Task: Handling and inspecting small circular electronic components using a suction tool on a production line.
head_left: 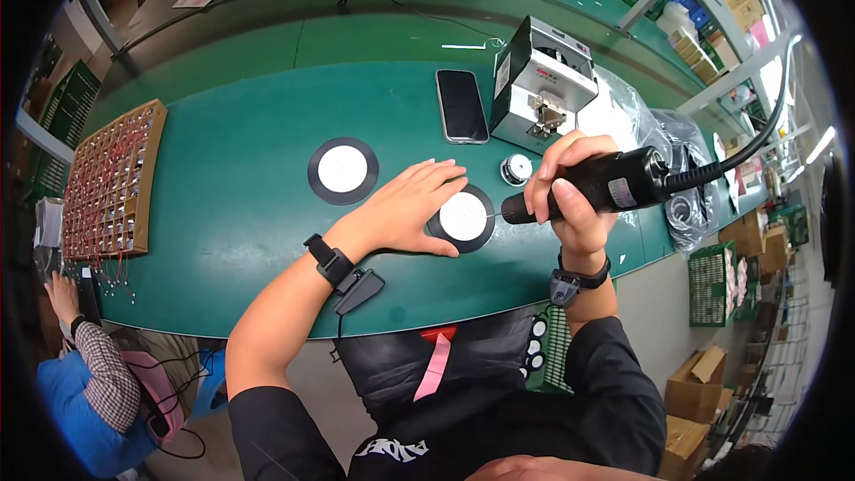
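Observation:
My right hand (574, 187) is wrapped round a black electric screwdriver (628, 180), held nearly sideways. Its thin bit reaches the right part of a white disc with a black rim (465, 216); whether it sits in a screw is too small to tell. My left hand (405, 209) lies against that disc, thumb at its lower edge and fingers along its upper left edge, bracing it on the table. A second black-rimmed white disc (343, 169) lies flat to the left. Just beyond the screwdriver tip stands a small round metal part (516, 169).
Behind my right hand stands a boxy machine (543, 80), with a phone (460, 105) beside it. Clear plastic bags (681, 169) lie at right, near the screwdriver cable (766, 129). At left is a divided tray of wired parts (116, 183); a co-worker's hand (62, 298) is near it.

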